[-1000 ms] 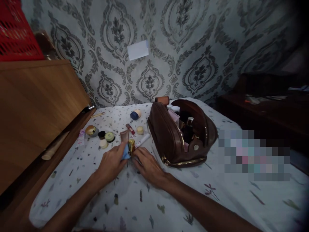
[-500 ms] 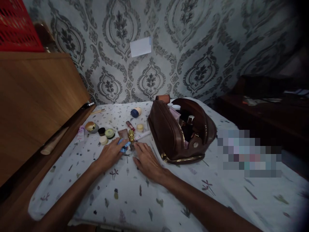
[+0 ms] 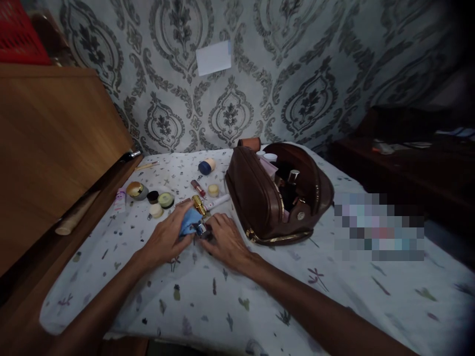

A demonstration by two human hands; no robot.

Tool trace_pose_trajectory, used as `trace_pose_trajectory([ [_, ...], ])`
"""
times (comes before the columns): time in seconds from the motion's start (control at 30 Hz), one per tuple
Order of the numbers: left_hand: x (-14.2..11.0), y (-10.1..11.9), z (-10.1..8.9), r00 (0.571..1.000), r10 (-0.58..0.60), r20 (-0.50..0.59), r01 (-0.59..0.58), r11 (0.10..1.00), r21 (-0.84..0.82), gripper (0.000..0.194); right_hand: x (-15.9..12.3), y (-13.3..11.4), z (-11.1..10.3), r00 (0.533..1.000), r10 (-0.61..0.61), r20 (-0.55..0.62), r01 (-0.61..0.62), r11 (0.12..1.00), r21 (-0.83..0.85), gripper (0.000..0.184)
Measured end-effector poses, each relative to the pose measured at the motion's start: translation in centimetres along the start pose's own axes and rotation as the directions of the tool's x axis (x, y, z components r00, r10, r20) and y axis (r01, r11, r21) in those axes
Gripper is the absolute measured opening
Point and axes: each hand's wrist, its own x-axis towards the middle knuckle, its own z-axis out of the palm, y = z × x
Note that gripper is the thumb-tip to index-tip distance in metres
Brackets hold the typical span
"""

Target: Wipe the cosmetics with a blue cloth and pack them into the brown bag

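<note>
My left hand (image 3: 163, 240) is closed round a blue cloth (image 3: 188, 221). Facing it, my right hand (image 3: 228, 242) grips a small dark item with a shiny silver part (image 3: 201, 228), which touches the cloth; its exact kind is hard to make out. Just beyond my fingers lie a gold tube (image 3: 199, 204), a white tube (image 3: 219, 201) and a reddish lip-colour tube (image 3: 198, 188). A little yellowish jar (image 3: 213, 190) stands near them. Left of these sit a green-topped jar (image 3: 166, 200), a cream-coloured jar (image 3: 156, 211) and a black-lidded one (image 3: 153, 197).
An open brown leather cosmetic bag (image 3: 247, 193) with items inside stands right of my hands. A gold-lidded jar (image 3: 136, 190), a pink-and-white tube (image 3: 120, 200) and a navy-and-beige container (image 3: 207, 166) lie farther out. A wooden cabinet (image 3: 55, 138) borders the left side.
My hands have come together, and the small item with the silver part now shows between them against the blue cloth. The view has tilted slightly down.
</note>
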Motion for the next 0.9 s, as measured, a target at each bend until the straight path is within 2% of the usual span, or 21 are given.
trace_pose_trajectory([
  [0.07, 0.4, 0.4, 0.5, 0.999, -0.004, -0.053, 0.005, 1.000, 0.008, 0.065, 0.0, 0.1, 0.1, 1.000, 0.000, -0.013, 0.000, 1.000, 0.004, 0.020],
  [0.13, 0.8, 0.7, 1.7, 0.999, 0.007, -0.049, -0.004, 0.998, 0.066, 0.055, 0.0, 0.1, 0.2, 1.000, 0.016, -0.013, -0.016, 1.000, 0.011, 0.018],
  [0.23, 1.1, 0.8, 3.7, 0.995, 0.091, -0.039, -0.081, 0.973, 0.216, 0.041, -0.1, 0.3, 0.4, 0.999, 0.032, -0.004, -0.032, 0.999, 0.010, 0.017],
  [0.3, 1.2, 0.5, 4.4, 0.985, 0.162, -0.066, -0.137, 0.948, 0.288, 0.038, -0.2, 0.4, 0.3, 1.000, 0.020, -0.005, -0.020, 1.000, 0.017, 0.014],
  [0.4, 1.2, -0.1, 4.5, 0.970, 0.225, -0.095, -0.182, 0.924, 0.335, 0.037, -0.5, 0.5, 0.0, 1.000, -0.001, -0.005, 0.001, 0.999, 0.041, 0.014],
  [0.47, 1.2, -0.4, 4.2, 0.969, 0.228, -0.099, -0.181, 0.921, 0.346, 0.037, -0.6, 0.5, -0.4, 1.000, -0.010, 0.006, 0.010, 0.999, 0.052, 0.016],
  [0.57, 1.2, -0.9, 3.7, 0.976, 0.187, -0.114, -0.140, 0.934, 0.327, 0.036, -0.9, 0.6, -0.9, 0.999, -0.041, 0.025, 0.039, 0.997, 0.062, 0.016],
  [0.7, 1.5, -1.7, 3.4, 0.991, 0.063, -0.119, -0.024, 0.953, 0.302, 0.038, -1.2, 0.8, -1.4, 0.998, -0.057, 0.023, 0.055, 0.995, 0.084, 0.016],
  [0.9, 1.6, -3.2, 3.0, 0.986, -0.079, -0.149, 0.126, 0.933, 0.338, 0.041, -1.3, 1.3, -1.3, 0.998, -0.056, 0.018, 0.053, 0.988, 0.143, 0.029],
])
